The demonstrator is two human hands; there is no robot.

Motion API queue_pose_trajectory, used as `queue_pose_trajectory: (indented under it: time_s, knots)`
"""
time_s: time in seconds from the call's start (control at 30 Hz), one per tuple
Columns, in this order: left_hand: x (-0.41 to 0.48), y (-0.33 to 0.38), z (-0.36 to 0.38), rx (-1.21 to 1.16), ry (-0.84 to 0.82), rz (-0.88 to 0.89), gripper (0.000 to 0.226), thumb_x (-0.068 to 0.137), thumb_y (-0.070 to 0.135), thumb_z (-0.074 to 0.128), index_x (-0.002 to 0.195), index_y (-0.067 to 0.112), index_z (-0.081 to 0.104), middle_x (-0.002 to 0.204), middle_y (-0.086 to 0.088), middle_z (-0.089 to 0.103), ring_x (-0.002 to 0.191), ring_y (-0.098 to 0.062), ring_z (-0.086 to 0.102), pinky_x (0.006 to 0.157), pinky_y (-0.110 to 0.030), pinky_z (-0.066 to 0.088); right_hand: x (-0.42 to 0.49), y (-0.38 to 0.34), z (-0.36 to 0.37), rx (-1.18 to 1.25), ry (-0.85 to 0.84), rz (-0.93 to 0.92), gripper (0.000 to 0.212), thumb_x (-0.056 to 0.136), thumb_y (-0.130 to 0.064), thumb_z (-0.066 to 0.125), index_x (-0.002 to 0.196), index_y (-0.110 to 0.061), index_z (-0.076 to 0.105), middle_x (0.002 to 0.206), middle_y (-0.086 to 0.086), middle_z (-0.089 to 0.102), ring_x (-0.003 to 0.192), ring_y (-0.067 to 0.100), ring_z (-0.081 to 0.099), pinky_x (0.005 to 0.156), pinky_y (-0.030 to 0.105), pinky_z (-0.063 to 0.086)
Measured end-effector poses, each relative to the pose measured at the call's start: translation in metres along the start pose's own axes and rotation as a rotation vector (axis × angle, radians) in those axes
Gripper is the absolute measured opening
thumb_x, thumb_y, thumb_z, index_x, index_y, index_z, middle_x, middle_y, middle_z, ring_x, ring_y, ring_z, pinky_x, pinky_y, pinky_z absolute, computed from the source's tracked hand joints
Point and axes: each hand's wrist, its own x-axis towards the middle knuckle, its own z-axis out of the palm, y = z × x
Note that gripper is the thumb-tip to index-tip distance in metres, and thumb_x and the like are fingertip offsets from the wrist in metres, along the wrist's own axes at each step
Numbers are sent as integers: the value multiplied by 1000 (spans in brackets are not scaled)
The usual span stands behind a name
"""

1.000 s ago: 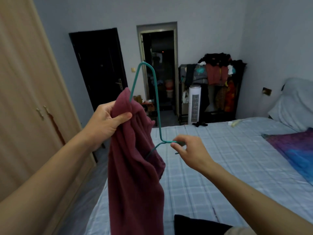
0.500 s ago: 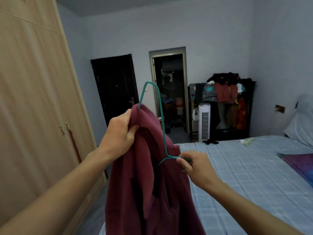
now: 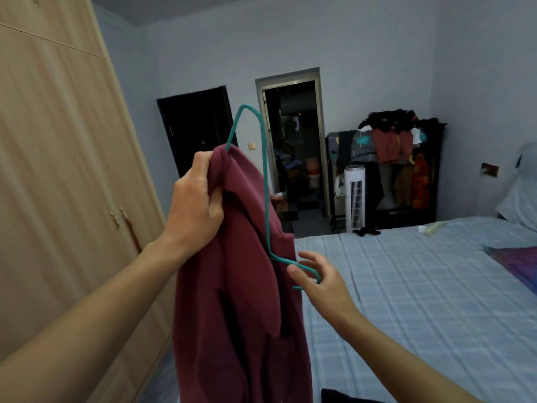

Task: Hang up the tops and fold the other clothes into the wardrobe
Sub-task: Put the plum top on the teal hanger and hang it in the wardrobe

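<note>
A maroon top (image 3: 241, 315) hangs in front of me, partly threaded onto a teal wire hanger (image 3: 265, 175). My left hand (image 3: 194, 205) grips the top's upper edge together with one arm of the hanger. The hanger's corner sticks up above the cloth and its hook points down to the right. My right hand (image 3: 322, 283) has its fingers spread and loose, with the hook lying against them. The closed light-wood wardrobe (image 3: 58, 170) stands close on my left.
A bed (image 3: 421, 286) with a pale checked sheet fills the right side, with a purple blanket (image 3: 517, 263) and a pillow (image 3: 523, 196) on it. A dark garment (image 3: 343, 397) lies at the bottom edge. A loaded clothes rack (image 3: 389, 146) and a white tower fan (image 3: 354, 196) stand at the far wall.
My right hand has let go its pinch on the hanger hook and spread its fingers. The view has tilted upward and both hands sit higher with the top.
</note>
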Motion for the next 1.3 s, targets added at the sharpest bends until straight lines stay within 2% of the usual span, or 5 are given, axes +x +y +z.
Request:
queue_pose_trajectory:
  time_s: [0.37,0.67,0.97,1.17,1.3]
  knots:
    - [-18,-6,-8,9,-23,-60,39,84,-9,60,113,16,51,72,5,53,60,-5,51,54,-16,39,1,-8,13,176,-226,-135,11,90,-22,70,97,-15,77,87,8,74,81,17,66,73,34,52]
    - [-44,-46,-1,-53,-101,-363,42,76,9,81,101,24,51,78,7,65,67,1,61,56,-10,44,22,-44,-17,-236,7,-486,11,82,-10,78,86,-20,78,77,-8,73,72,5,68,68,17,50]
    - [-76,-58,13,-402,-273,-566,42,83,-2,74,107,26,54,84,-4,73,81,-30,71,74,-50,60,47,-108,-40,-488,-8,-543,8,85,-17,76,91,-14,81,81,-3,76,78,11,71,75,38,57]
    - [-72,-41,3,-206,-121,-301,31,86,12,73,108,26,56,91,10,67,85,-6,66,69,-21,52,47,-114,-45,-676,-90,-530,7,85,-22,76,90,-19,80,76,-9,72,73,4,66,65,15,49]
    - [-80,-28,11,-64,-208,-169,13,88,23,72,87,28,60,75,14,64,70,-6,63,61,-27,51,43,-114,-51,-728,-64,-492,7,86,-24,75,89,-20,80,74,-4,73,68,11,66,60,26,53]
